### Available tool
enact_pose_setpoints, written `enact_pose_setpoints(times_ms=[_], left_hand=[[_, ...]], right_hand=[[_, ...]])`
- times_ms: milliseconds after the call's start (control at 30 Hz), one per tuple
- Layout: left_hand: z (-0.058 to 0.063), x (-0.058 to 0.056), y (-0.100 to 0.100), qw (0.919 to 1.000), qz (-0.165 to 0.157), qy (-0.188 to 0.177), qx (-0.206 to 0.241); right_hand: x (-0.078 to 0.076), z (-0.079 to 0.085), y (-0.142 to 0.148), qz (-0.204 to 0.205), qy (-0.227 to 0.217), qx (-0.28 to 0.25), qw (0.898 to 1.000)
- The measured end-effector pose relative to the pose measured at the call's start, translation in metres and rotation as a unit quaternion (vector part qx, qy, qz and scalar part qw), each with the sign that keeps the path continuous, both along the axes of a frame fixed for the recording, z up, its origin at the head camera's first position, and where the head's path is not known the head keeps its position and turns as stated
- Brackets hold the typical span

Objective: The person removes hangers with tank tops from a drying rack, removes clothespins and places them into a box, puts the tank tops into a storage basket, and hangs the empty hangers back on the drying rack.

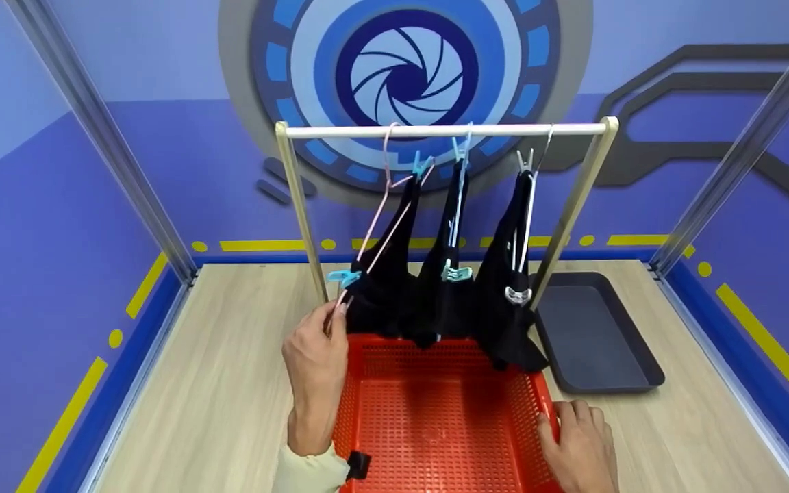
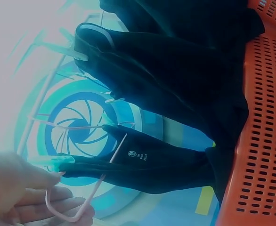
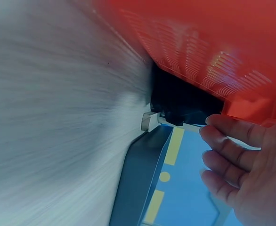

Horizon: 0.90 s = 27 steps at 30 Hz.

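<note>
My left hand [image 1: 316, 349] pinches the near lower end of a pink wire hanger [image 1: 386, 239], whose hook hangs on the white rack bar. A black garment [image 2: 161, 162] with a small white print is clipped to this hanger by blue clothespins [image 1: 344, 276]. Beside it hang two more black garments, on a blue hanger [image 1: 461, 185] and a white hanger [image 1: 530, 219], also with clothespins. Their lower parts droop to the far rim of a red perforated basket [image 1: 435, 424]. At the basket's right rim, my right hand [image 1: 581, 445] holds on, thumb inside and fingers outside.
The rack [image 1: 340, 131] stands behind the basket on slanted wooden legs. A dark grey tray [image 1: 603, 335] lies on the wooden table [image 1: 223, 383], right of the rack. Blue printed walls with metal corner posts [image 1: 103, 130] enclose the table.
</note>
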State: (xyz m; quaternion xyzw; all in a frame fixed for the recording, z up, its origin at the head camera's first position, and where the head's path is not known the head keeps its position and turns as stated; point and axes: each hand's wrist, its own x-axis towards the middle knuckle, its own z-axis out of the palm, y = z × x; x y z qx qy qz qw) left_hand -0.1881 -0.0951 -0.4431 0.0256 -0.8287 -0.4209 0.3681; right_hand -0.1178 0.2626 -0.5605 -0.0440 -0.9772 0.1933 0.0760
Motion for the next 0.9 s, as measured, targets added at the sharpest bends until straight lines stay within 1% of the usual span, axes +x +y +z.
enact_pose_setpoints(times_ms=[167, 333, 433, 533, 700, 900], left_hand=[[0.002, -0.0027, 0.0011, 1.0, 0.002, 0.001, 0.0], [0.0009, -0.0052, 0.0004, 0.9998, -0.001, 0.018, -0.009], [-0.0005, -0.007, -0.0008, 0.9994, 0.007, 0.03, -0.015], [-0.0014, -0.0087, -0.0019, 0.9988, 0.017, 0.043, -0.014], [-0.0025, -0.0086, -0.0039, 0.9975, 0.027, 0.065, -0.001], [-0.0032, -0.0077, -0.0068, 0.9955, 0.035, 0.089, 0.0]], right_hand=[[0.0007, -0.0016, 0.0004, 0.0, 0.02, 0.001, 1.0], [0.0014, -0.0059, 0.0002, 0.005, 0.067, -0.006, 0.998], [0.0016, -0.0078, 0.0003, 0.006, 0.086, -0.009, 0.996], [0.0014, -0.0077, 0.0002, 0.003, 0.084, -0.012, 0.996], [0.0008, -0.0072, -0.0005, 0.001, 0.07, -0.016, 0.997], [0.0007, -0.0073, -0.0007, 0.005, 0.08, -0.018, 0.997]])
